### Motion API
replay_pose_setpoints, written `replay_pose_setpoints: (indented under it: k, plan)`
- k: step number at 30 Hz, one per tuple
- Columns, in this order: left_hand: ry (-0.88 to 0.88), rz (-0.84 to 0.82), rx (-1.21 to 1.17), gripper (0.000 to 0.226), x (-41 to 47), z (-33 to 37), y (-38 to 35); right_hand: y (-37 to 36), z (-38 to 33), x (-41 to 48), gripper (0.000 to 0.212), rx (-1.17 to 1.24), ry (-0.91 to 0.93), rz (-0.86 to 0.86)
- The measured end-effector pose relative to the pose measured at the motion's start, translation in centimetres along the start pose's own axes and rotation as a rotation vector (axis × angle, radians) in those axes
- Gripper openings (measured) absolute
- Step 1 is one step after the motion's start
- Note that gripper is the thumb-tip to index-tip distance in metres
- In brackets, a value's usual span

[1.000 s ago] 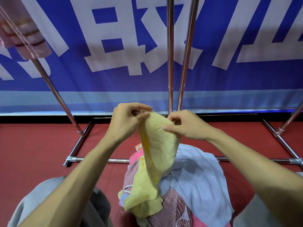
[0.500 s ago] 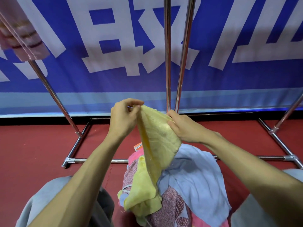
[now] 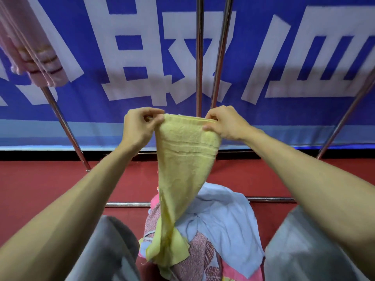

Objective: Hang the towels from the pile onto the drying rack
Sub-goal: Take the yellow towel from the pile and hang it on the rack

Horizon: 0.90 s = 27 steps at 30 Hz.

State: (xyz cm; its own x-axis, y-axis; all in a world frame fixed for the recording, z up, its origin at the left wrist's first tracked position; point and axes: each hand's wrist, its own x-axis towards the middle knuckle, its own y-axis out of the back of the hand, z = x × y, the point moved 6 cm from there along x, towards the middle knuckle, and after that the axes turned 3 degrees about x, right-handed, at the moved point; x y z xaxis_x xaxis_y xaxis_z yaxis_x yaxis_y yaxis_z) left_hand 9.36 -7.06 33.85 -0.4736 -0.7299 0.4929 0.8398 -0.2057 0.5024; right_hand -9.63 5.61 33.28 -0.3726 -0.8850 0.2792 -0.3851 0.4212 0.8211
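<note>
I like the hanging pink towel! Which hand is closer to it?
Left. The left hand pinches the yellow towel below and right of the pink towel; the right hand is farther right.

We hold the yellow towel (image 3: 186,151) by its top edge, spread flat, its lower end trailing onto the pile (image 3: 223,220) of blue, pink and patterned towels. On the drying rack (image 3: 199,57) a pink towel (image 3: 34,47) hangs at upper left.

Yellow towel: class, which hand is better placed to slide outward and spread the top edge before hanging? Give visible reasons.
Probably the right hand. The left hand pinches an end corner of the yellow towel, while fabric looks gathered under the right hand, leaving it edge to travel.
</note>
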Motion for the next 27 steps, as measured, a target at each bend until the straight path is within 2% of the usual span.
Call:
replay_pose_setpoints:
  k: [8, 12, 15, 19, 24, 27]
  plan:
    - [-0.244, 0.014, 0.282, 0.026, 3.5, 9.5, 6.4, 10.0, -7.6, 0.1, 0.021, -0.276, 0.084, 0.185]
    - [-0.332, -0.023, 0.425, 0.024, 5.5, 15.1, 9.7, 15.6, -10.8, 0.2, 0.018, -0.160, 0.049, 0.314]
    - [-0.370, -0.003, 0.489, 0.023, 6.8, 18.9, 12.2, 19.4, -13.2, 0.6, 0.008, -0.021, 0.062, 0.405]
    - [-0.347, 0.092, 0.392, 0.018, 8.2, 21.7, 15.1, 24.0, -15.1, 0.4, 0.014, 0.179, 0.057, 0.642]
    - [-0.345, 0.142, 0.245, 0.015, 8.0, 23.0, 16.2, 25.3, -16.3, 0.0, 0.013, 0.133, 0.074, 0.720]
    - [-0.325, 0.196, 0.172, 0.023, 7.8, 23.0, 16.1, 25.8, -16.4, -0.1, 0.013, 0.133, 0.078, 0.758]
